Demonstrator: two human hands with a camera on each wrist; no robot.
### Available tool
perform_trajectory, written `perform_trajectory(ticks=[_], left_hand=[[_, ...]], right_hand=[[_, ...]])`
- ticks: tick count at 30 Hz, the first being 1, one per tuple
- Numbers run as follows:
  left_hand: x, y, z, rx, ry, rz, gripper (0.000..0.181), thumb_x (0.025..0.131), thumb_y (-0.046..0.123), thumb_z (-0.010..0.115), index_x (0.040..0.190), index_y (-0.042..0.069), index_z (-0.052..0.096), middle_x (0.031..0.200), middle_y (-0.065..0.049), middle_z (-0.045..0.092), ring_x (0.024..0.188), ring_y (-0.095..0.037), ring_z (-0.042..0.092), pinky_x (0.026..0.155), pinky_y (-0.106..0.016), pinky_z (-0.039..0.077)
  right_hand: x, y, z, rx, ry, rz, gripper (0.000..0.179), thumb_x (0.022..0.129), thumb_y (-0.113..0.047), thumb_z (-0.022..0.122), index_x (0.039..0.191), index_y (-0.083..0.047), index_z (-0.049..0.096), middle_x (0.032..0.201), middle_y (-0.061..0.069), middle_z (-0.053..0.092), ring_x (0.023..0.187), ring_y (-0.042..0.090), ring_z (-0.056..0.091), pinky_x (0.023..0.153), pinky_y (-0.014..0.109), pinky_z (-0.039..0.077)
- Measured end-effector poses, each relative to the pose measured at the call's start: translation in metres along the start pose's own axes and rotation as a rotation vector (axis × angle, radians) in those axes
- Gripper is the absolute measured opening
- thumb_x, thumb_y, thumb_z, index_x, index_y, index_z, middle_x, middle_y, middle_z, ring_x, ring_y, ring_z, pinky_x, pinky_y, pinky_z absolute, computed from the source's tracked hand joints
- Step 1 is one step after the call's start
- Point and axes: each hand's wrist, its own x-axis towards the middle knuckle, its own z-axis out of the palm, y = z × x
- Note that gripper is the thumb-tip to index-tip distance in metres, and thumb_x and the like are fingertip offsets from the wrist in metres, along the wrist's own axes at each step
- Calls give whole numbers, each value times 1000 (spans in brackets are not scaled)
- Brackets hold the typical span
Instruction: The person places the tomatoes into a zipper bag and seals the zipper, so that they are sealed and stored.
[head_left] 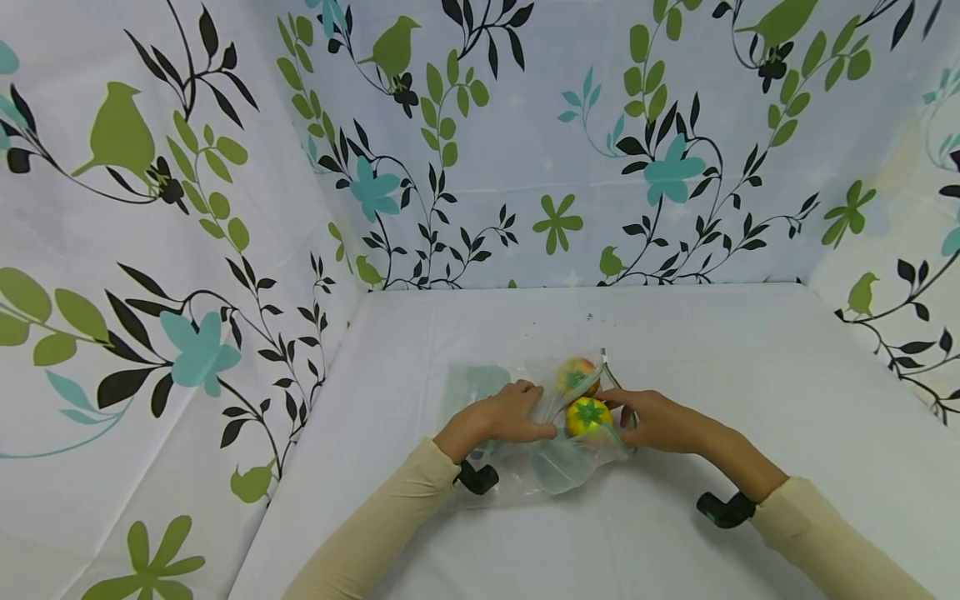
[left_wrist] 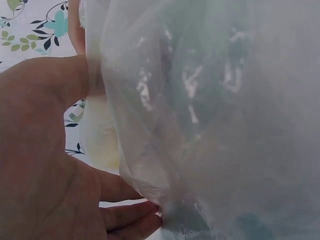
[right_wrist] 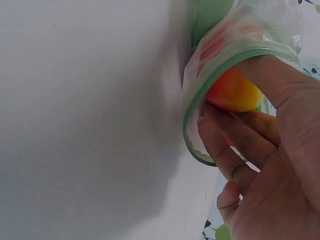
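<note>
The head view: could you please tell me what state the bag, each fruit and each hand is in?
Clear bag: lying down, crumpled, open at its green-edged mouth.
Front fruit: at the bag's open mouth, its green top showing.
Rear fruit: partly hidden; I cannot tell whether it is fully inside the bag.
Left hand: holding the bag near its mouth.
Right hand: gripping the front fruit.

We see a clear plastic bag point(head_left: 562, 467) lying rumpled on the table point(head_left: 712, 350), nearer its left edge, the green-rimmed mouth open toward the right edge. A yellow fruit point(head_left: 584, 417) with a green star-shaped top sits in that mouth; behind it, apparently inside too, lies a red-and-yellow fruit point(head_left: 573, 372).
</note>
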Motion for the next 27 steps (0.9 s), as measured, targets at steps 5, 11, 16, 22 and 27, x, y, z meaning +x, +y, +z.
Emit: perform_trajectory(ticks=[5,11,16,22,27], left_hand=[[0,1,0,1,9,0,92,96,63,54,167,10,30,171,-12,29,157,-27,31,122,-49,36],[2,1,0,9,10,0,95,96,68,53,167,9,30,171,-13,30,156,-28,32,123,-50,35],[4,2,0,12,11,-2,98,96,71,52,166,7,32,170,-15,32,155,-30,35,122,-50,36],[2,5,-2,15,45,-17,101,95,80,47,165,8,35,167,-16,36,151,-34,40,119,-57,38],[7,9,-15,28,129,23,93,100,74,46,162,5,40,164,-18,42,149,-37,43,119,-61,35]], right_hand=[[0,1,1,-7,5,18,59,90,-6,74,146,-5,57,132,11,67,98,18,62,72,24,56],[-5,0,-3,-29,19,-13,61,89,-2,74,148,-5,58,126,11,70,95,18,62,72,23,55],[-14,0,-7,-28,79,-22,57,92,-8,77,146,-4,58,130,13,70,102,23,64,80,29,57],[-33,-5,-9,-82,242,59,38,98,-27,78,130,-8,70,116,1,74,103,20,65,86,43,58],[-51,-22,-7,-82,399,128,15,102,-31,73,103,-16,75,92,-6,72,87,12,63,71,31,56]])
